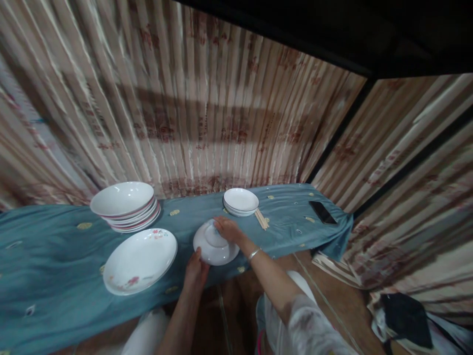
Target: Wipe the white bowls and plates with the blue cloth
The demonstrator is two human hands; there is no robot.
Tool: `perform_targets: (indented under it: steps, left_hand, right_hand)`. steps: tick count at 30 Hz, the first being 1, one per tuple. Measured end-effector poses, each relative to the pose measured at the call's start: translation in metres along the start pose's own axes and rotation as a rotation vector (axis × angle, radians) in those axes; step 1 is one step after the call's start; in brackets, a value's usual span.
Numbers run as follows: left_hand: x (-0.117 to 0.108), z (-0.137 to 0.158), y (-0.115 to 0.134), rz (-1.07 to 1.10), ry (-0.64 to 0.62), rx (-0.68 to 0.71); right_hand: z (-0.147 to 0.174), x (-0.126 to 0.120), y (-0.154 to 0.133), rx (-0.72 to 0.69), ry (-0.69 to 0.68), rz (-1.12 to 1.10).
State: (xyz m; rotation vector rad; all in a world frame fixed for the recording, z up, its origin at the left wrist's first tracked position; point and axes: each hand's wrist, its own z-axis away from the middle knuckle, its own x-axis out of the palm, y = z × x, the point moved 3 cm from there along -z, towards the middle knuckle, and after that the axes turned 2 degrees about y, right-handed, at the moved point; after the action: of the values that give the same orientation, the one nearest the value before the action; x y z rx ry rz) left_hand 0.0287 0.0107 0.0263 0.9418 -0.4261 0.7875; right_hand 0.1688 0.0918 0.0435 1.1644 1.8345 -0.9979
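Over the front edge of the cloth-covered table, a white dish is between my hands. A smaller round shape stands out at its middle; blur hides whether that is its foot or a separate small bowl. My left hand grips the near-left rim, thumb on top. My right hand reaches across from the right, its fingers closed on the smaller round part and the fingertips partly hidden. To the left lies a large white plate with a flower pattern. Just beyond my right hand is a stack of small white plates.
A tall stack of large white bowls or plates stands at the back left. Several wooden chopsticks lie beside the small plates. A dark phone rests near the right end of the blue tablecloth. Pleated curtains hang behind.
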Motion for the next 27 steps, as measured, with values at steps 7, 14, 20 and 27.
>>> perform_targets:
  steps: [7, 14, 20, 27]
  left_hand:
    - [-0.002, 0.002, -0.001, -0.049, 0.026, 0.026]
    - [0.0, 0.005, 0.002, -0.05, 0.042, 0.026]
    - [0.004, 0.012, 0.003, -0.053, 0.031, 0.04]
    - [0.008, 0.021, 0.007, -0.057, -0.01, 0.025]
  right_hand:
    - [0.045, -0.006, 0.013, 0.202, 0.013, -0.104]
    - [0.099, -0.01, -0.013, 0.382, 0.152, -0.095]
    - [0.132, -0.017, -0.053, 0.32, 0.21, -0.084]
    - [0.139, -0.032, -0.082, 0.164, 0.088, -0.091]
